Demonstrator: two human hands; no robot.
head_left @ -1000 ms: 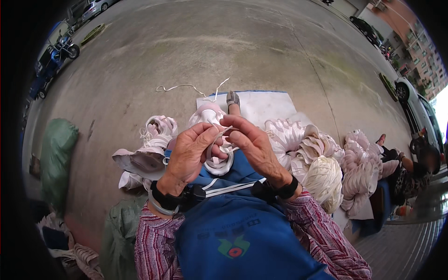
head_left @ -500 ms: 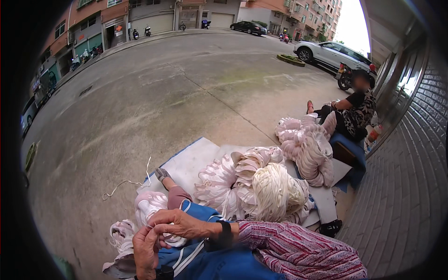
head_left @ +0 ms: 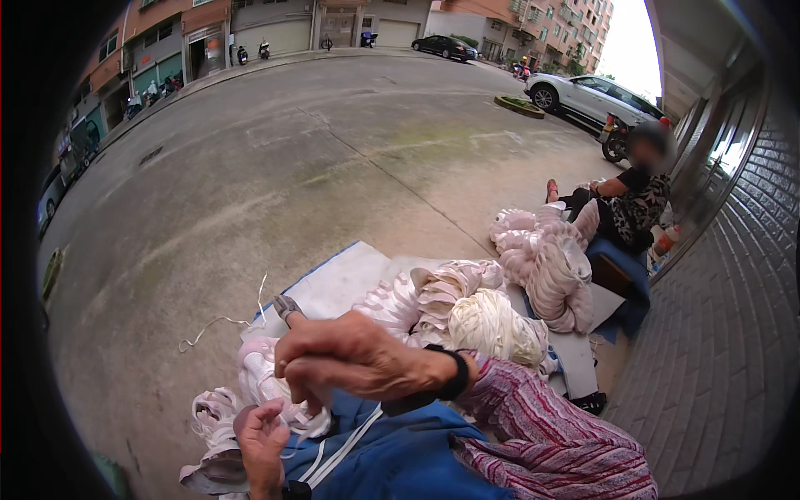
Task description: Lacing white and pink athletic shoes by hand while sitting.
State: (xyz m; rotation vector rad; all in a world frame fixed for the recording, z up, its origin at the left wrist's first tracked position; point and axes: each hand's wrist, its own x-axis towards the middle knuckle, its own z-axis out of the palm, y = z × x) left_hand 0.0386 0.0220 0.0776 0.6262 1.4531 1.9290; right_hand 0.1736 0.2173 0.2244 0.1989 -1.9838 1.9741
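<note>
My right hand (head_left: 358,358) is raised over my lap, its fingers curled in a pinch; whatever lies between them is hidden. Lower and to its left is my left hand (head_left: 263,437), fingers bent together. A thin white strand shows near its fingertips, but its grip is unclear. White-pink curved pieces, resembling shoe uppers (head_left: 260,367), lie bunched just beyond my hands. More pale pieces (head_left: 215,471) sit beside my left wrist. Long white laces (head_left: 343,450) run across the blue cloth (head_left: 400,458) on my lap.
Strung bundles of pale pieces (head_left: 454,292) and a cream hank of laces (head_left: 496,325) lie on white sheets (head_left: 333,279). Another large bundle (head_left: 550,267) stands farther right, near a seated person (head_left: 637,196). A loose cord (head_left: 208,329) lies on the concrete; a tiled wall (head_left: 708,333) borders the right.
My hands were together, fingertips meeting. The right hand has risen and come away toward the right, while the left has stayed low. The seated person has hardly moved.
</note>
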